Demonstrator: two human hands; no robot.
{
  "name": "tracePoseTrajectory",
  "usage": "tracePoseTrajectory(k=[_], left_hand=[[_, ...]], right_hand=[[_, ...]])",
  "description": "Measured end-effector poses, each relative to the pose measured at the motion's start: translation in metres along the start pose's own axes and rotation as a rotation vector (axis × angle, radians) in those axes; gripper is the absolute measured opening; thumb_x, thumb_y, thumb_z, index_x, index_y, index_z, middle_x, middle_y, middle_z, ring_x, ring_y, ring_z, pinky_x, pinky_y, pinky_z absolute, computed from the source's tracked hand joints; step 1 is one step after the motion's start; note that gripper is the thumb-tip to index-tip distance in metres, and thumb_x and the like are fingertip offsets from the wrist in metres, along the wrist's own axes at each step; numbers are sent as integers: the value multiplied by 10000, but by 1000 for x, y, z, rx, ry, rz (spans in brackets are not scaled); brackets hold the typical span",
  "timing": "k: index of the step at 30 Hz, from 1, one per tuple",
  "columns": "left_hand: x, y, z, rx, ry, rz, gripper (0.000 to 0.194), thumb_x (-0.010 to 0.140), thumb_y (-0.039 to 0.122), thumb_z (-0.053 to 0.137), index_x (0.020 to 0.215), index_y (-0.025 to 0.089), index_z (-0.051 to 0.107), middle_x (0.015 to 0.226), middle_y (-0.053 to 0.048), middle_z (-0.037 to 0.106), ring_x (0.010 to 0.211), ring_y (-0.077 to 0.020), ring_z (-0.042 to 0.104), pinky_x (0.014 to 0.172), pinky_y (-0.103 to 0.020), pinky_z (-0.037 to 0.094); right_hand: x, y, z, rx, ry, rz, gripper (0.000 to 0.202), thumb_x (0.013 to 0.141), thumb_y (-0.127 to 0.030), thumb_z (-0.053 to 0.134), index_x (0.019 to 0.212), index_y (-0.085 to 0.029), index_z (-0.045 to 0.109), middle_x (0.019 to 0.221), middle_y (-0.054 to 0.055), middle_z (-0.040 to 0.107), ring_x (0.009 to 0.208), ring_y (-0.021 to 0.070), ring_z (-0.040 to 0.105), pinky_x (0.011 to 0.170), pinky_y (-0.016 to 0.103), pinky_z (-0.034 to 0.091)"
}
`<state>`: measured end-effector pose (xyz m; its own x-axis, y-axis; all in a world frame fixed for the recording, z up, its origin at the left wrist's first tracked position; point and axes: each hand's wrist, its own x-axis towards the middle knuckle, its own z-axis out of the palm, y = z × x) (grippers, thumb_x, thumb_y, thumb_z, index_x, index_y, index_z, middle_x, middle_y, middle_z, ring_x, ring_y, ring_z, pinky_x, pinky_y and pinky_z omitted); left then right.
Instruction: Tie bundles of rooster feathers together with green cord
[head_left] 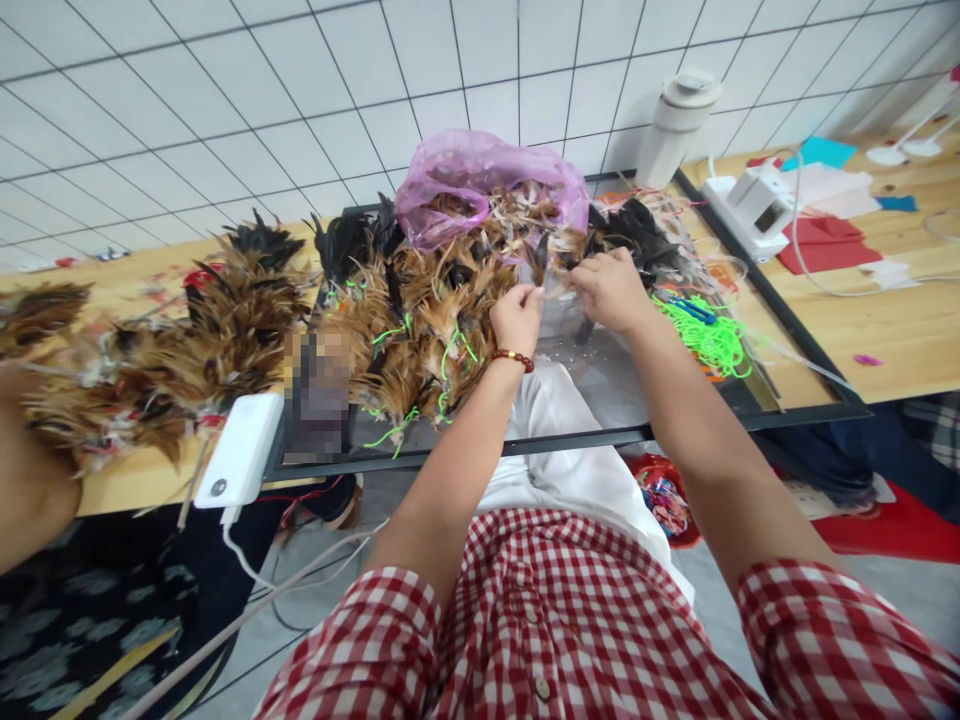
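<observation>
Below the purple bag (499, 155), anything between the left hand's (517, 318) fingertips is too small to tell; far left of the bag, a co-worker's blurred arm (30, 470) is cut off.

Both forearms slant inward, the left from 7 o'clock and the right from 4 o'clock. The left hand (517, 318) is at 1 o'clock, its fingertips pinched together. The right hand (609, 288), at 2 o'clock, sits slightly higher, palm down, fingers curled and fingertips pinched. The hands are near but apart.
</observation>
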<state>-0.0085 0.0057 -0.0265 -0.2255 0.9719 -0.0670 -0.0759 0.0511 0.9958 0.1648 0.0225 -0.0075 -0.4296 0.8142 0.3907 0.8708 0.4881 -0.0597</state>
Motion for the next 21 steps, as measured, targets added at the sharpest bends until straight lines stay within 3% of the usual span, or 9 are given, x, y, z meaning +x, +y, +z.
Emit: tracePoseTrajectory(k=[10, 21], left_hand=[[-8, -2, 3, 182, -150, -50, 136, 846, 135, 725, 720, 186, 737, 589, 29, 635, 552, -110, 632, 505, -178, 390], [-7, -2, 5, 304, -204, -66, 187, 869, 105, 690, 696, 168, 727, 577, 16, 626, 504, -94, 596, 537, -187, 433]], right_hand=[[2, -9, -3, -16, 58, -25, 230, 973, -225, 447, 967, -221, 678, 882, 68, 651, 922, 243, 524, 962, 472, 358], [2, -12, -2, 35, 50, -19, 283, 1022, -270, 418, 1012, -212, 696, 924, 88, 666, 1008, 279, 560, 1017, 528, 350]])
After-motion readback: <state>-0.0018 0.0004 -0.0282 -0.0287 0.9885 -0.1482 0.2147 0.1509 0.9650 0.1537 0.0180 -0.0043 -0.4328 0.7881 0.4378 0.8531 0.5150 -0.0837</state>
